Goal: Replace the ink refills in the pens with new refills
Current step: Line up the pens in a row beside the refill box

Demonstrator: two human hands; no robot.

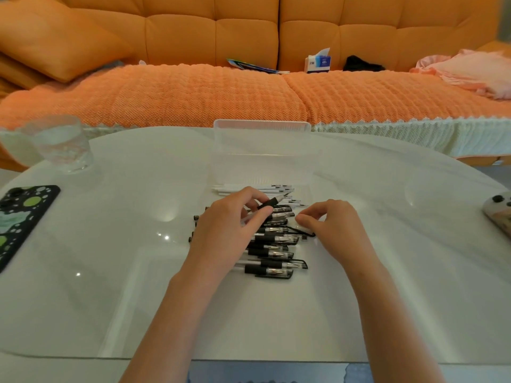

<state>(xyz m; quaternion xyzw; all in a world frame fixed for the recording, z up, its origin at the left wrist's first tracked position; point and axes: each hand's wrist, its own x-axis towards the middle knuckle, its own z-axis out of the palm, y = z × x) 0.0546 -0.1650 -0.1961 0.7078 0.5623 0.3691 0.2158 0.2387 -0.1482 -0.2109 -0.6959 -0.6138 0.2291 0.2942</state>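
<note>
Left hand [229,225] grips a clear pen with black rubber grip [269,203], tip lifted toward the white table's [110,244] far edge, likely for unscrewing. Right hand [329,225] curls over the mid-table heap of black gel pens [276,252] (pinching anything? cannot tell); slim white refills [249,190] lie just beyond.

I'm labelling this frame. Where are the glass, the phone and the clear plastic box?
glass [62,146]: head view, its side wall.
phone [27,217]: head view, middle of patterned case.
clear plastic box [262,170]: head view, near wall.

Left hand [229,225] grips a pen [270,203]; right hand [329,225] hovers, fingers curled.
</note>
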